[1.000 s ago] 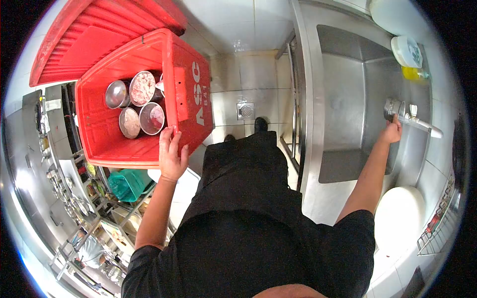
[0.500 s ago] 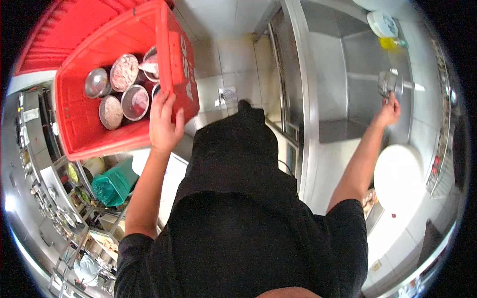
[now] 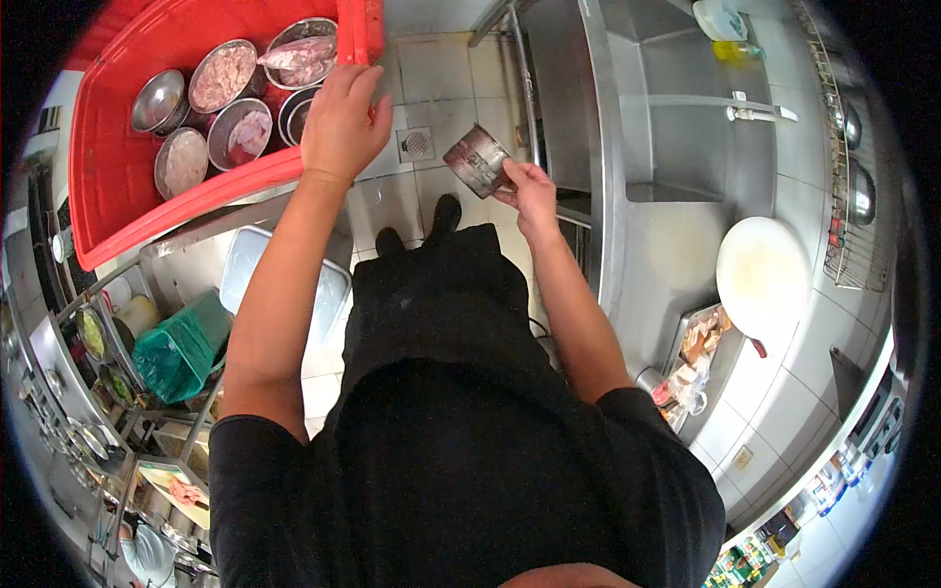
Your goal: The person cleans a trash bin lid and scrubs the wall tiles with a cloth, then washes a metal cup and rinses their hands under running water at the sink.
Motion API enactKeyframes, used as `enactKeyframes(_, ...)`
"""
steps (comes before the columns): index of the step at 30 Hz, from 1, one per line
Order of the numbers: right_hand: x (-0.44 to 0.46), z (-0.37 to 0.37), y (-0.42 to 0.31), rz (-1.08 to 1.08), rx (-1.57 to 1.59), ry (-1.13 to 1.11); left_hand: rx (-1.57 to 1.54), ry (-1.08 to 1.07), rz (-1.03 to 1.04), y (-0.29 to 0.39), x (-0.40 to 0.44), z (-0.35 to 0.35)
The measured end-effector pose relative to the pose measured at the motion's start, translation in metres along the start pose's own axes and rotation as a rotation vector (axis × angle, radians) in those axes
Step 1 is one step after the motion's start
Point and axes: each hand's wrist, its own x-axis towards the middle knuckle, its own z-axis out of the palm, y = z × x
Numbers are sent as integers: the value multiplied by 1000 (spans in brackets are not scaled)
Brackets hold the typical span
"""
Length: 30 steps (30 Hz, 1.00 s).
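Observation:
My left hand [image 3: 343,122] rests on the edge of a large red cooler box [image 3: 245,176], fingers laid over the rim and thumb apart. Inside the box stand several metal bowls; one bowl [image 3: 223,75] holds pale pink chopped meat, and a larger piece of raw meat [image 3: 299,59] lies in another. One bowl [image 3: 159,101] at the left looks bare inside. Over the floor, between the box and the steel sink, my right hand [image 3: 530,196] grips a small metal pot [image 3: 476,162] by its edge. The pot is tilted, with dark reddish smears on its side.
A steel sink [image 3: 610,147] with a pipe across it stands at the right. Beyond it are a round white board [image 3: 765,277] and a tray of food pieces [image 3: 701,343]. A green-bagged bin [image 3: 181,348] and a lidded pale container [image 3: 245,260] stand at the left.
My right hand has brought the metal pot from the sink leftward to over the floor beside the red box. My left hand stays on the box's rim. The view has shifted.

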Motion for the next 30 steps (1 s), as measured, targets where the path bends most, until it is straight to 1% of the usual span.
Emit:
enactKeyframes(1, 13, 4, 9, 143, -22, 14, -6, 1, 2, -1, 1, 1)
enactKeyframes(3, 69, -22, 39, 126, -64, 83, 12, 1, 11, -2, 1, 2)
enactKeyframes(4, 107, -47, 54, 65, -216, 118, 23, 0, 13, -2, 0, 2)
enactKeyframes(5, 135, -62, 60, 22, -158, 195, 25, 5, 19, -3, 0, 2)
enactKeyframes(6, 147, -70, 49, -27, -247, 192, 27, 10, 24, -3, 1, 2)
enactKeyframes(7, 140, -67, 31, -43, -225, 266, 26, 16, 32, -3, -1, 2)
enactKeyframes(9, 172, -86, 44, -119, -428, 387, 57, 17, 16, -2, -3, 2)
enactKeyframes(10, 173, -92, 54, -216, -476, 390, 68, 20, 14, 0, -1, 2)
enactKeyframes(12, 125, -67, 43, -384, -521, 466, 62, -2, 4, 0, 1, 3)
enactKeyframes(13, 130, -70, 66, -474, -496, 483, 62, -16, -6, 0, 1, 2)
enactKeyframes(15, 85, -55, 78, -579, -616, 488, 70, -6, 6, 2, 1, 2)
enactKeyframes(17, 54, -46, 110, -724, -481, 430, 60, -7, 7, 1, 1, 1)
enactKeyframes(19, 25, -49, 136, -665, -594, 303, 81, 2, 22, -4, 2, 4)
enactKeyframes(20, 13, -47, 145, -549, -495, 248, 82, -6, 27, -7, -1, 9)
enactKeyframes(21, 0, -54, 150, -211, -418, 151, 76, 27, 61, -11, -1, 14)
enactKeyframes(23, -4, -61, 150, 91, -185, 69, 73, 42, 47, -1, 0, 7)
enactKeyframes(24, 4, -66, 145, 171, -144, 63, 71, 41, 46, -1, 1, 7)
enactKeyframes(26, 38, -94, 146, 210, -105, 106, 73, 38, 42, -1, -1, 7)
enactKeyframes(27, 52, -105, 138, 212, -37, 124, 74, 38, 53, -3, -2, 8)
enactKeyframes(28, 57, -109, 114, 214, 112, 131, 75, 42, 66, -5, -2, 9)
enactKeyframes(29, 61, -119, 98, 275, 120, 197, 74, 48, 81, -6, -2, 9)
enactKeyframes(30, 69, -126, 86, 293, 128, 184, 78, 40, 70, -6, -1, 9)
